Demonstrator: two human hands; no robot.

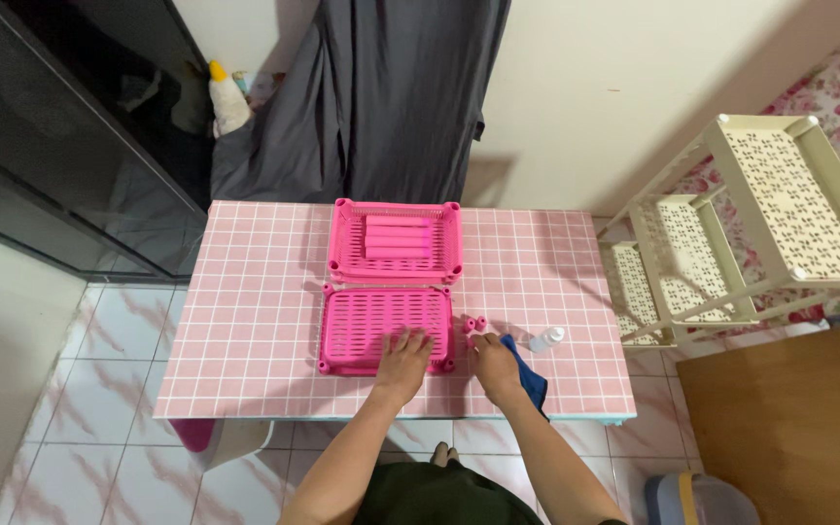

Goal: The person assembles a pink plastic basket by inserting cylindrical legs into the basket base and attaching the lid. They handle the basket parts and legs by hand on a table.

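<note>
Fingers [410,342] spread flat on empty near tray [381,326]; far tray [346,238] holds pink tubes [398,236].

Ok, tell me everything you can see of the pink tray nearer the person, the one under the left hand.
The near pink slotted plastic tray is a shallow rectangle lying flat on the pink grid-patterned table, long side toward the person. Its floor is rows of narrow slots, and round sockets mark its corners. It looks empty. The left hand rests palm down on its near right part. Its far edge sits close against a second pink tray holding pink tubes; whether they touch is unclear. Small pink connector pieces lie just right of it.
</note>
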